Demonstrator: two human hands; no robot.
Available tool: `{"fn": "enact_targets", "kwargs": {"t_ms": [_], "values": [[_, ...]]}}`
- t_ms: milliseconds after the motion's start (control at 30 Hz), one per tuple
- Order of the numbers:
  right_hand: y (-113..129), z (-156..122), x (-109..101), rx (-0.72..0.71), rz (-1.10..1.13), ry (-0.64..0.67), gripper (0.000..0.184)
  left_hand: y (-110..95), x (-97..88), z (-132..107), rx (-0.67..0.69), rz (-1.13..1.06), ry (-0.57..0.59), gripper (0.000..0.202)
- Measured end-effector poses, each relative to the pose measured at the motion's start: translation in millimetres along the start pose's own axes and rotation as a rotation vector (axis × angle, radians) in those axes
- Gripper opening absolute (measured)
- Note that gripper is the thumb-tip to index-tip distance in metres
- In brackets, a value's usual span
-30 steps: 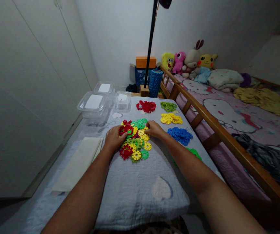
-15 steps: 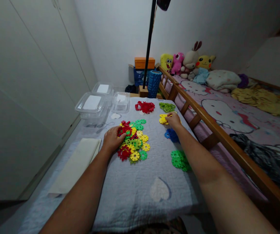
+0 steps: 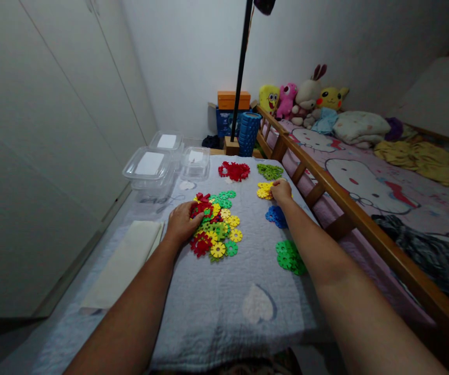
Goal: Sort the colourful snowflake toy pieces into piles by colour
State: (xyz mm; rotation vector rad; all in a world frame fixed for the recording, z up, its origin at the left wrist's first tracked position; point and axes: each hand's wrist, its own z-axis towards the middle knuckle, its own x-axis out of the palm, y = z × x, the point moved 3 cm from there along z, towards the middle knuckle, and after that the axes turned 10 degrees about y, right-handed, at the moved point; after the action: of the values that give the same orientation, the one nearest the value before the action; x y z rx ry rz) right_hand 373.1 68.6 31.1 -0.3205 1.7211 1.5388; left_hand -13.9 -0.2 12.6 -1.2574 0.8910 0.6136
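My left hand (image 3: pixel 182 223) rests against the left side of a mixed pile of plastic snowflake building discs (image 3: pixel 218 229) in red, yellow and green. Its thumb lies apart from its fingers, whose tips are partly hidden among red pieces. Farther off to the right, my right hand (image 3: pixel 281 191) is at a small heap of yellow snowflake discs (image 3: pixel 264 190). The fingers there are closed at the heap's right edge, seemingly on a yellow disc. Close by lie blue discs (image 3: pixel 276 216), green discs (image 3: pixel 290 257), lime-green pieces (image 3: pixel 270 171) and red pieces (image 3: pixel 234 171).
Lidded clear plastic boxes (image 3: pixel 149 165) stand at the table's back left. Folded cream cloth or paper (image 3: pixel 125 265) lies near my left forearm. Along the right runs a wooden bed rail (image 3: pixel 329 198). A black pole (image 3: pixel 241 73) rises behind the table.
The right hand has shifted slightly at the yellow heap, and its fingers sit lower against it. The left hand stays at the mixed pile. The whole view has moved a little.
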Motion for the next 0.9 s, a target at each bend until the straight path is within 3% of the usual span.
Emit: {"fn": "enact_targets", "kwargs": {"t_ms": [133,367,600,767,900], "values": [[-3,-5,-7,0.079,0.027,-0.049,0.021,0,0.5,0,0.002,0.000,-0.003,0.048],[15,-19,-7,0.018,-0.108,0.011,0.027,0,0.9,0,-0.009,0.006,0.002,0.047],[57,-56,36,-0.280,-0.219,0.466,0.016,0,0.8,0,-0.004,-0.002,-0.002,0.048],[76,-72,62,-0.380,-0.347,0.474,0.029,0,0.8,0,0.009,-0.012,-0.001,0.049],[83,-74,75,-0.383,-0.366,0.492,0.034,-1,0.8,1,0.003,-0.014,-0.005,0.048]]}}
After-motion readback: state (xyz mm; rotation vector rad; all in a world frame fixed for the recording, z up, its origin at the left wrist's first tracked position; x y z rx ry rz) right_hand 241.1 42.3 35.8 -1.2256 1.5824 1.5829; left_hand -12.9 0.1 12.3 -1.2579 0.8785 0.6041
